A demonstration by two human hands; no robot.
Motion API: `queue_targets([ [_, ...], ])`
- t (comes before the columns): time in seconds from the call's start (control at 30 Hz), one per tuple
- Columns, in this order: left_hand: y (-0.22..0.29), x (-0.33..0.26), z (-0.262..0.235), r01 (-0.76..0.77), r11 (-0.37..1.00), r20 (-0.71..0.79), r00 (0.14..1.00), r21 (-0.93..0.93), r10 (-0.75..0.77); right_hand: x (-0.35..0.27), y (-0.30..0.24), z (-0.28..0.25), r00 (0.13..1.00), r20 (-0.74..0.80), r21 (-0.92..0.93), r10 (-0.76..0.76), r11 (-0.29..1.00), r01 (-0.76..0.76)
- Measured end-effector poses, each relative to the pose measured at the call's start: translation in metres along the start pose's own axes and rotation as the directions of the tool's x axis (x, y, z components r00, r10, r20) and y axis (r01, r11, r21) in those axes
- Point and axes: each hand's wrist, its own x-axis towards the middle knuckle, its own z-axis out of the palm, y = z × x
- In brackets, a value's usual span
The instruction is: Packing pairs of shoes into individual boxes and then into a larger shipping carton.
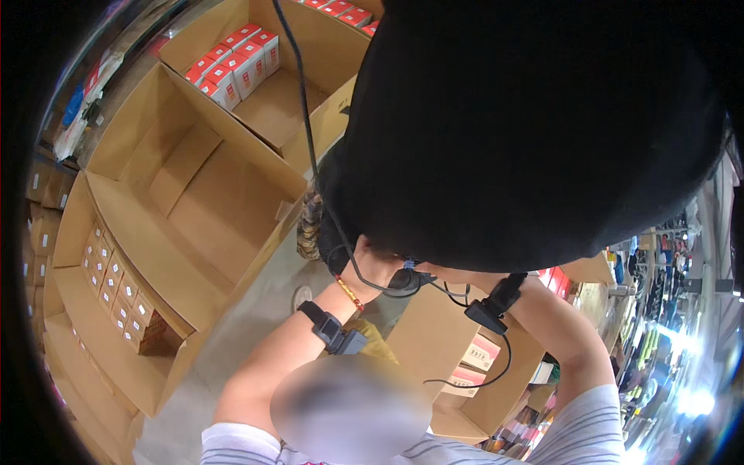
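Note:
My left hand (375,263) and my right hand (453,276) come close together at the centre, under the lower edge of a large black fabric-like bulk (527,139). Their fingers look bent toward each other around a small bluish bit (409,264), too small to name. The bulk partly hides the fingertips. A thin black cable (308,132) hangs from the top and loops by my left hand. My left wrist bears a beaded bracelet (350,293) and a strapped dark device (333,329); another strapped black device (496,304) is on my right wrist.
Open cardboard cartons line the left: one holds red-and-white boxes (240,66), another small brown boxes (116,291). A further carton (434,333) below my hands holds pale red-marked boxes (469,376). Grey floor (256,318) shows between. Crowded shelves (659,310) stand right.

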Motion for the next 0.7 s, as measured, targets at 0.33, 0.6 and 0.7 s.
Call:
queue_targets([
  [0.33, 0.003, 0.011, -0.022, 0.175, 0.984, 0.27, 0.947, 0.021, -0.175, -0.006, 0.004, 0.008, 0.995, -0.092, -0.035, -0.042, 0.999, 0.039],
  [0.6, -0.005, 0.001, -0.022, 0.156, 0.978, 0.033, 0.988, -0.139, -0.153, 0.0, -0.002, 0.027, 0.983, -0.146, -0.057, -0.115, 0.993, 0.108],
  [0.7, -0.002, 0.001, -0.026, 0.217, 0.951, 0.069, 0.976, -0.222, -0.206, 0.003, 0.008, 0.044, 0.929, -0.306, -0.094, -0.209, 0.977, 0.189],
])
